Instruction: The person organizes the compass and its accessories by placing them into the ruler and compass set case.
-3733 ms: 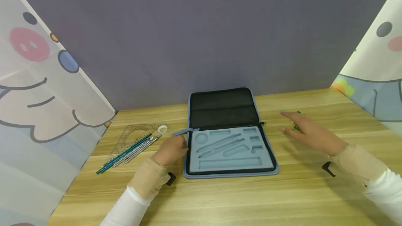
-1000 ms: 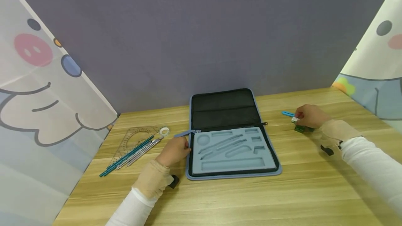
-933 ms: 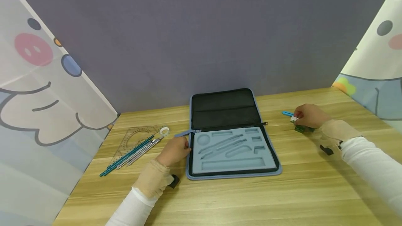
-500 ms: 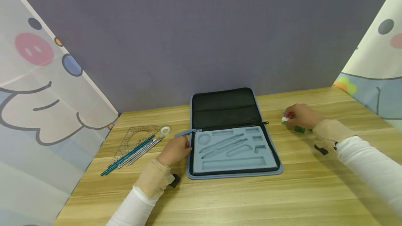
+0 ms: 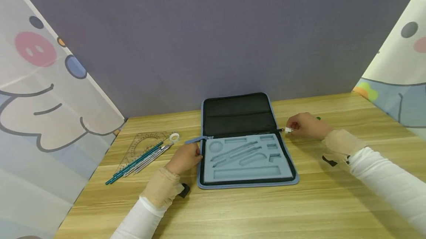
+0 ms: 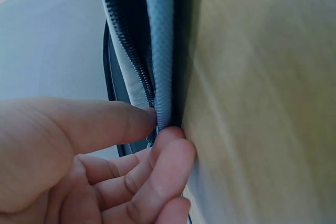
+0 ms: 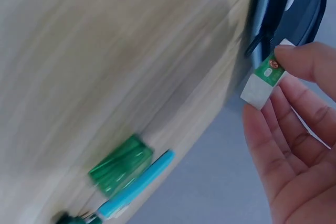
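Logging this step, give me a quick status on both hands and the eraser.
Left hand pinches the case edge. Right hand pinches the eraser, lifted beside the case's right side. Nothing between eraser and foam tray.

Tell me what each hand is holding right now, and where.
The right hand pinches a small white eraser by its green-sleeved end. The left hand pinches the open case at its left zipper edge.
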`<state>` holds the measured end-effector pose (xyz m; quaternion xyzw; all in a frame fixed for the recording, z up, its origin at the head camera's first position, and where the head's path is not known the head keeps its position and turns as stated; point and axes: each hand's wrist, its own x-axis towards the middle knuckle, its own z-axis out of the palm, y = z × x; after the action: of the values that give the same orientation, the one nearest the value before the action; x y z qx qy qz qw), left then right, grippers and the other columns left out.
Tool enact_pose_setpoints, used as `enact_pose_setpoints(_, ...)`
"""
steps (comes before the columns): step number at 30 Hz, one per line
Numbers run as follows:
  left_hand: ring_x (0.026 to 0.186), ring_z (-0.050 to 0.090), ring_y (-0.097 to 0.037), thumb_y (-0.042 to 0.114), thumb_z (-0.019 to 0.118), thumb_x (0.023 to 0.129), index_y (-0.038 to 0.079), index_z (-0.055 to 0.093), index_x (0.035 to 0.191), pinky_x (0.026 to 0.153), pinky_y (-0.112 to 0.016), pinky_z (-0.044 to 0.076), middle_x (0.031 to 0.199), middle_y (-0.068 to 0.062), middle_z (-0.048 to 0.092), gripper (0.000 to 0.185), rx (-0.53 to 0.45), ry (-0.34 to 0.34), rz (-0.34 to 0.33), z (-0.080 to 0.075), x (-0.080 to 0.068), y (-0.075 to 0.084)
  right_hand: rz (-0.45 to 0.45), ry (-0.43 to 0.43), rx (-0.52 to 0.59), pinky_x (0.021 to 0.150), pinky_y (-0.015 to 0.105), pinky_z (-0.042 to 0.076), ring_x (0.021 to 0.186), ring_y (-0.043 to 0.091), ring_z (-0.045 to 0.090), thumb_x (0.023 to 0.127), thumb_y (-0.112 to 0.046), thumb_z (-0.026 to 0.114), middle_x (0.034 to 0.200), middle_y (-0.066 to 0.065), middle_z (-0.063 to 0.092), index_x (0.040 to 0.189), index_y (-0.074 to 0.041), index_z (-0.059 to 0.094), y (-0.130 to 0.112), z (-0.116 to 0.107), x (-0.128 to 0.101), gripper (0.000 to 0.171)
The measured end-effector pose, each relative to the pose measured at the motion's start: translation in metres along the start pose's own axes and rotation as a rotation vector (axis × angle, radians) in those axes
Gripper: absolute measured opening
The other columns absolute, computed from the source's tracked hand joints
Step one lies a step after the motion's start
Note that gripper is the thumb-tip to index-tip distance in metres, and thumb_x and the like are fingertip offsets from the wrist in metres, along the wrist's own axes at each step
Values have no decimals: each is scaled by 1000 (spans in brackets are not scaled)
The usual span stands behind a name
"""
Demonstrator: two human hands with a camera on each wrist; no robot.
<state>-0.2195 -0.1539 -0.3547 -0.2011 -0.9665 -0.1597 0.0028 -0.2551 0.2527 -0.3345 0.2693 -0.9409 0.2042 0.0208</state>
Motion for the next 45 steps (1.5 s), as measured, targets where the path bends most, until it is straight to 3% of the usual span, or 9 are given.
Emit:
enact_pose_setpoints(10, 56, 47, -13, 6, 69, 82, 2, 59, 74, 55, -29, 42, 63, -2, 54, 13, -2, 8, 1, -1, -1, 0, -103, 33, 14, 61, 29, 49, 67, 9, 56, 77, 4, 70, 78, 0, 64, 87, -3, 68, -18, 4, 4, 12)
enact_pose_setpoints(30, 53, 44, -13, 5, 69, 82, 2, 59, 72, 53, -28, 41, 62, -2, 54, 14, -3, 12, 17, -1, -1, 1, -117, -59, 71, 67, 31, 52, 74, 12, 60, 80, -2, 72, 85, 3, 66, 92, -2, 69, -42, 9, 21, 13)
enact_pose_setpoints(38, 48, 34, -10, 3, 67, 82, 4, 54, 66, 48, -22, 29, 52, 3, 39, 21, -46, 10, 39, 0, 0, 0, -132, -74, 54, 67, 29, 51, 74, 11, 59, 80, -4, 72, 88, 3, 66, 94, -3, 69, -41, 16, 29, 15)
enact_pose_setpoints(45, 50, 38, -11, 3, 67, 83, 2, 57, 71, 49, -24, 33, 57, 0, 47, 16, -46, -6, 14, -1, 0, 1, -145, -79, 60, 65, 27, 50, 73, 11, 59, 79, -2, 73, 87, 4, 66, 93, -2, 69, -42, 21, 33, 15)
